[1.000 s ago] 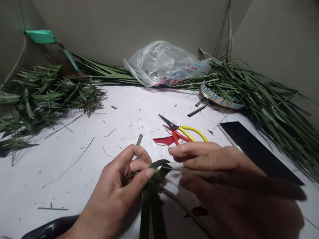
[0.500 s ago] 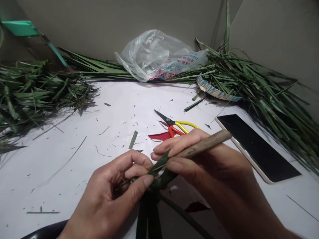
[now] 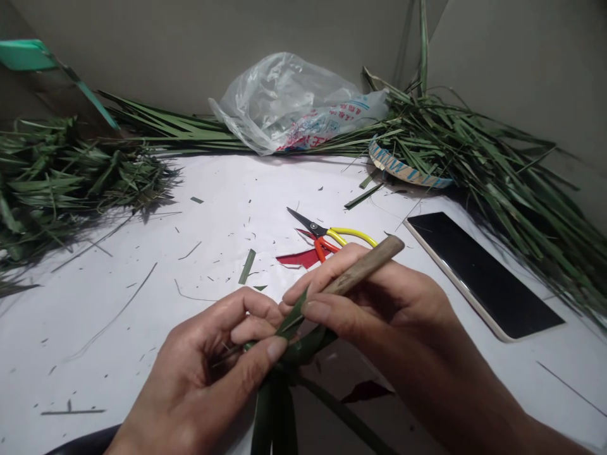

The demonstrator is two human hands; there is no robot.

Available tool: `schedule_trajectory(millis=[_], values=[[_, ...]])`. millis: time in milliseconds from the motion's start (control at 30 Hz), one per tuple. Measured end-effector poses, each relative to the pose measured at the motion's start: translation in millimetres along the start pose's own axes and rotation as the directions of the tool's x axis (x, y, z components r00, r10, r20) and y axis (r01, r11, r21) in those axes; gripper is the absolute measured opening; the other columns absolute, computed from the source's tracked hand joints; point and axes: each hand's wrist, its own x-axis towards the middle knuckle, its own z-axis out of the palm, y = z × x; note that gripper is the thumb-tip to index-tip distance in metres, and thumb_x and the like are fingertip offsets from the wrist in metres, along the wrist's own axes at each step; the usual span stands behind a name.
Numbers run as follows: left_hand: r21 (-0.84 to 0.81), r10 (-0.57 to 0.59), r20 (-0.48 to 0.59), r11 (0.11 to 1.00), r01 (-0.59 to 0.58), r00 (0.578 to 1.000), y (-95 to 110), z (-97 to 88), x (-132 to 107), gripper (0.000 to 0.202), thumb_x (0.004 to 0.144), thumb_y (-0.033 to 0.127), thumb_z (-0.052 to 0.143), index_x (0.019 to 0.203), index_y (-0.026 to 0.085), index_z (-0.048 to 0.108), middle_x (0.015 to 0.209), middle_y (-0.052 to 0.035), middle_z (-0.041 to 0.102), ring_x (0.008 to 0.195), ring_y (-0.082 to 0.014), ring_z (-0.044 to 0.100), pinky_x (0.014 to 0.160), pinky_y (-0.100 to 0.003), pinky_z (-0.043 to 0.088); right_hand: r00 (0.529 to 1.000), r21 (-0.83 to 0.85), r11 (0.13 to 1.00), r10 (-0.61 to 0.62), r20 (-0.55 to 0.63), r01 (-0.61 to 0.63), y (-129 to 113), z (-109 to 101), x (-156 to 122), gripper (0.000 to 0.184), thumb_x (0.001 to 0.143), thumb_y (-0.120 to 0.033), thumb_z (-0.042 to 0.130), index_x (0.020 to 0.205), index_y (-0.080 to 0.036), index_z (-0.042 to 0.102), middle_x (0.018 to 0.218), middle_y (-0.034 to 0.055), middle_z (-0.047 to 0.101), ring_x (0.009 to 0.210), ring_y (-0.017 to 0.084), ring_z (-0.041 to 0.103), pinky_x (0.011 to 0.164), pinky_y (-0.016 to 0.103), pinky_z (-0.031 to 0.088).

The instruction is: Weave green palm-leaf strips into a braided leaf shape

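Note:
My left hand (image 3: 203, 366) pinches a woven piece of green palm leaf (image 3: 306, 347) between thumb and fingers. Long leaf strips (image 3: 275, 414) hang from it towards me, and another runs down to the right. Closed around the wooden handle of an awl (image 3: 370, 265), my right hand (image 3: 379, 316) meets the left at the weave. A thin shaft seems to lie along the leaf fold; its tip is hard to make out among my left fingers. Just beyond my right hand lie scissors (image 3: 315, 229) with yellow and red handles, over a red scrap (image 3: 301, 258).
A phone (image 3: 478, 272) lies to the right. Piled leaf strips (image 3: 497, 151) and a clear plastic bag (image 3: 284, 95) line the back, near a curved blue-marked strip (image 3: 408, 170). Woven leaf pieces (image 3: 61, 183) heap up on the left. Leaf scraps (image 3: 246, 265) dot the white surface.
The awl's handle has moved left and in towards my left hand, with my right hand following. My left hand keeps its pinch on the leaf. The whole view has shifted slightly.

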Motion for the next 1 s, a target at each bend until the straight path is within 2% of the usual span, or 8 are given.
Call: schedule_trajectory(millis=[133, 267, 500, 767, 1000], values=[[0.004, -0.029, 0.003, 1.000, 0.029, 1.000, 1.7, 0.1, 0.1, 0.018, 0.080, 0.039, 0.074, 0.079, 0.022, 0.066, 0.065, 0.0001, 0.060, 0.066, -0.0167, 0.055, 0.058, -0.024, 0.041, 1.000, 0.024, 1.000, -0.012, 0.013, 0.011, 1.0, 0.8, 0.0, 0.010, 0.083, -0.019, 0.070, 0.074, -0.022, 0.069, 0.077, -0.0022, 0.073, 0.069, 0.015, 0.072, 0.061, 0.018, 0.060], [0.013, -0.041, 0.007, 0.999, 0.040, 0.999, 3.1, 0.3, -0.8, 0.020, 0.080, 0.039, 0.075, 0.078, 0.021, 0.066, 0.067, -0.0008, 0.063, 0.064, -0.0153, 0.052, 0.059, -0.024, 0.039, 1.000, 0.068, 0.998, -0.002, 0.011, 0.001, 2.8, 1.5, 0.2, 0.009, 0.083, -0.015, 0.070, 0.075, -0.021, 0.070, 0.077, -0.0029, 0.073, 0.068, 0.011, 0.070, 0.060, 0.013, 0.057], [-0.013, -0.031, -0.009, 0.999, 0.030, 0.999, 2.5, 2.0, -1.8, 0.020, 0.079, 0.038, 0.075, 0.075, 0.020, 0.066, 0.065, -0.0015, 0.062, 0.063, -0.0151, 0.050, 0.058, -0.024, 0.039, 1.000, 0.092, 0.996, 0.003, 0.004, -0.004, 3.7, 1.5, 1.3, 0.009, 0.082, -0.015, 0.071, 0.077, -0.022, 0.072, 0.078, -0.0016, 0.073, 0.067, 0.013, 0.072, 0.059, 0.015, 0.059], [-0.034, 0.012, -0.018, 0.999, -0.013, 1.000, 0.9, 2.3, -0.2, 0.017, 0.079, 0.034, 0.076, 0.074, 0.020, 0.067, 0.060, 0.0006, 0.060, 0.058, -0.0121, 0.046, 0.053, -0.021, 0.036, 1.000, 0.006, 1.000, -0.016, 0.022, 0.016, 0.8, -0.3, 1.5, 0.010, 0.082, -0.014, 0.070, 0.075, -0.021, 0.072, 0.077, -0.0016, 0.073, 0.065, 0.012, 0.070, 0.056, 0.015, 0.057], [-0.036, -0.027, 0.009, 0.999, 0.027, 1.000, -0.2, 1.4, -1.1, 0.019, 0.081, 0.037, 0.074, 0.080, 0.020, 0.066, 0.069, -0.0031, 0.066, 0.065, -0.0159, 0.053, 0.059, -0.024, 0.042, 0.999, -0.007, 1.000, 0.018, 0.038, -0.018, -2.1, 0.9, -1.0, 0.010, 0.085, -0.015, 0.070, 0.078, -0.022, 0.073, 0.079, -0.0030, 0.073, 0.067, 0.011, 0.070, 0.056, 0.014, 0.057]])
